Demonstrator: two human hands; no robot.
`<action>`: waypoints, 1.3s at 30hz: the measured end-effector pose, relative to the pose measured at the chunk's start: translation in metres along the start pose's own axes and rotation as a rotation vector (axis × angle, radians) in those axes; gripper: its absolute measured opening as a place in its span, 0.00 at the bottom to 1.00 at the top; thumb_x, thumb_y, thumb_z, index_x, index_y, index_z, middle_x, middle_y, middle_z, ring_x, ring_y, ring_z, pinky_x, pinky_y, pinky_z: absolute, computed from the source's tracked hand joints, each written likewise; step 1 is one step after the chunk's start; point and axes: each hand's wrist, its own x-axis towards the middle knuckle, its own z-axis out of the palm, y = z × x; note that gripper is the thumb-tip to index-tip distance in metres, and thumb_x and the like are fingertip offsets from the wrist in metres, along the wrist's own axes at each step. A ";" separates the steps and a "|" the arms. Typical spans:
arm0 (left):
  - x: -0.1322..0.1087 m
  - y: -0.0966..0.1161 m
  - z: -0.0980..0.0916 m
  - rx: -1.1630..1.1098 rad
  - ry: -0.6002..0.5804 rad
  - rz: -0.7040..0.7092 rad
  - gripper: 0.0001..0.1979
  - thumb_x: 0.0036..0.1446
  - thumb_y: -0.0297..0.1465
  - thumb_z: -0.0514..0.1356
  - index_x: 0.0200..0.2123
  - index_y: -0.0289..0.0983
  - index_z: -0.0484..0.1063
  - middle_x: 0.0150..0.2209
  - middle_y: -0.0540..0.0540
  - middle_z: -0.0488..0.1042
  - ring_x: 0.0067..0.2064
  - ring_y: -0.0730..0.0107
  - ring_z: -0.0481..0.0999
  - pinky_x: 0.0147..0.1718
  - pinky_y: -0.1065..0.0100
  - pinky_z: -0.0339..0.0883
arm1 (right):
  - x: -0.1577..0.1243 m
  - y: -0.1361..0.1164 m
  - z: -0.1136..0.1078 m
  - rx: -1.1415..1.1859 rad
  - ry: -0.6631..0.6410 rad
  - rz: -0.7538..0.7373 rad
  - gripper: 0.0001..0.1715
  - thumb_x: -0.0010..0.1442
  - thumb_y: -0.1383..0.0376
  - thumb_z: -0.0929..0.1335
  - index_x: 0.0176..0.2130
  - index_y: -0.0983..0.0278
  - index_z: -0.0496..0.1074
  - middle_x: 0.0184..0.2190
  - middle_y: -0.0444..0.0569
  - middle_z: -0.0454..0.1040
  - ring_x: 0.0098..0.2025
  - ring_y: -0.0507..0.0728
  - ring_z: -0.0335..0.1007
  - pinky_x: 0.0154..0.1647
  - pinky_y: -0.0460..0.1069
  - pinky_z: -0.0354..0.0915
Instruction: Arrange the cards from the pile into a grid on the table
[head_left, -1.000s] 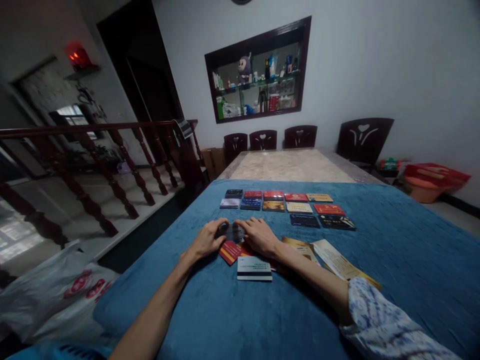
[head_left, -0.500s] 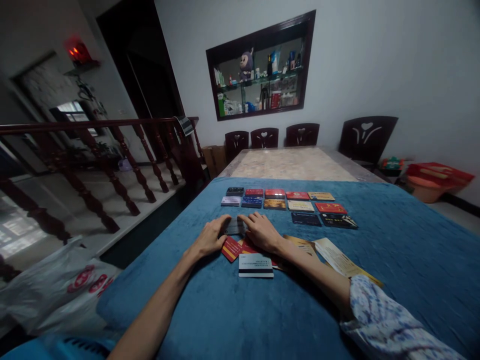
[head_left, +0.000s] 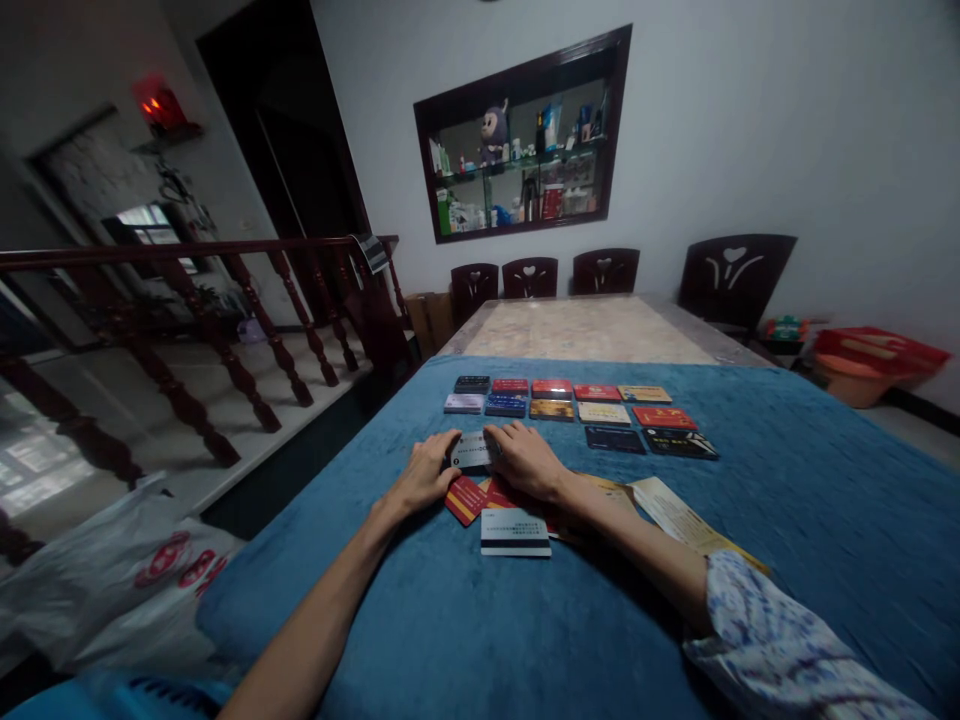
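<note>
A silver-grey card lies on the blue cloth between my hands. The fingers and thumb of my left hand grip its left edge. At the opposite edge, my right hand has its bent fingers on the card, covering that end. Just below are a red and gold card and other red cards, partly hidden under my right hand. A pale card with a dark stripe lies nearest me. Beyond my hands, several cards stand in rows, among them a blue card and a black card.
Tan and cream papers lie under and beside my right forearm. The blue cloth covers the near part of a stone-topped table. Dark chairs stand at the far end, a wooden railing on the left.
My right hand has shifted slightly right on the silver card, so more of its printed face shows. The left hand stays at the same edge. The rows of cards have not changed.
</note>
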 end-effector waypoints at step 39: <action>0.084 -0.038 -0.037 0.360 -0.195 -0.066 0.27 0.55 0.21 0.57 0.58 0.40 0.63 0.55 0.40 0.65 0.57 0.51 0.63 0.52 0.50 0.61 | 0.093 0.010 -0.033 -0.211 -0.165 0.019 0.22 0.60 0.56 0.68 0.50 0.63 0.74 0.53 0.61 0.71 0.57 0.68 0.61 0.52 0.61 0.63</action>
